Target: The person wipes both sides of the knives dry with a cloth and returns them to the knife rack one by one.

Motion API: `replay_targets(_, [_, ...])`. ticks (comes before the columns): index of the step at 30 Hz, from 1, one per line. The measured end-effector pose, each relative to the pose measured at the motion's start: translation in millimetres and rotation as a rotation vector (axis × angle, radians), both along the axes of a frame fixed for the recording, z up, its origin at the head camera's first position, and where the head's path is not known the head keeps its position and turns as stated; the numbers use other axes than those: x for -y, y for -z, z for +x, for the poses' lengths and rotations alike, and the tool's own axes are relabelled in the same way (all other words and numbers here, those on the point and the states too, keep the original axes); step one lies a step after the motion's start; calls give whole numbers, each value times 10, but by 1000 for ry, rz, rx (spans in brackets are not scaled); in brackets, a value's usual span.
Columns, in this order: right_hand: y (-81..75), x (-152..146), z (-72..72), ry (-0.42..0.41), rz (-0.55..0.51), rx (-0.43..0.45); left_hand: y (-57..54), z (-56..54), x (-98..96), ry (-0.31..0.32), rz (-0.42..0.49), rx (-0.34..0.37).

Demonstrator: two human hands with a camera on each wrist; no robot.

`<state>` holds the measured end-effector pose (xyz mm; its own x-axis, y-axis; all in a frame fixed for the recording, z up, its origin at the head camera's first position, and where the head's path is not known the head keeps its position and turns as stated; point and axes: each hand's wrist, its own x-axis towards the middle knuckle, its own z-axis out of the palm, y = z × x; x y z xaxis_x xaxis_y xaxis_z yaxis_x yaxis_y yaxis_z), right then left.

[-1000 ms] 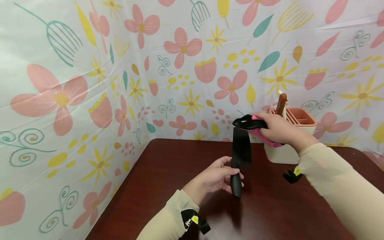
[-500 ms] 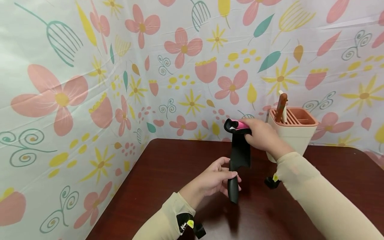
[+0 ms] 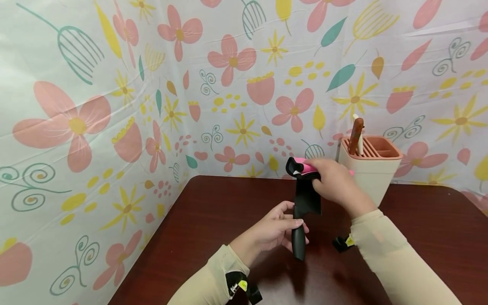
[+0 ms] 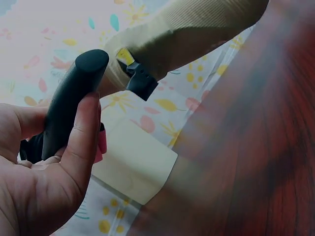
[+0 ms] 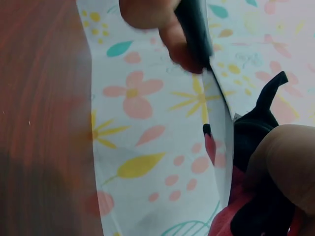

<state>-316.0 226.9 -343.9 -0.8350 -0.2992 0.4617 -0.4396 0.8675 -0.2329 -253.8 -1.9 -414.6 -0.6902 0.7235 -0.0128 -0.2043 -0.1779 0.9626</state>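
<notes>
My left hand (image 3: 272, 228) grips a black cleaver (image 3: 307, 199) by its handle, blade pointing up and away, above the table. In the left wrist view the handle (image 4: 74, 105) lies between thumb and fingers of that hand (image 4: 39, 182). My right hand (image 3: 335, 182) holds a pink and black cloth (image 3: 305, 167) folded over the blade's upper end, hiding that part. In the right wrist view the blade (image 5: 224, 147) runs down to the bunched cloth (image 5: 229, 221) beside the right thumb (image 5: 290, 162).
A cream knife holder (image 3: 375, 180) with an orange slotted top stands at the back right of the dark red table (image 3: 221, 203). A brown-handled utensil (image 3: 356, 137) and a white one stick up from it. Flower-printed sheets (image 3: 232, 106) hang behind and at the left.
My right hand has moved left from in front of the knife holder, wrapped the cloth over the blade's top, and slid slightly down. The left hand and cleaver have barely shifted.
</notes>
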Motion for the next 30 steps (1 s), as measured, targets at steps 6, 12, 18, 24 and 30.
replay_targets(6, [73, 76, 163, -21, -3, -12, 20, -10, 8, -24, -1, 9])
replay_targets(12, [100, 128, 316, -54, 3, -19, 46, -31, 12, -44, -1, 14])
replay_targets(18, [127, 181, 458, -94, 5, -32, 71, -60, 5, -65, 2, 15])
replay_targets(24, [137, 208, 570, -130, 9, -19, 85, -78, 7, -84, 1, 20])
replay_targets(30, [127, 228, 669, -196, -24, 10, 82, -77, 26, -95, -5, 3])
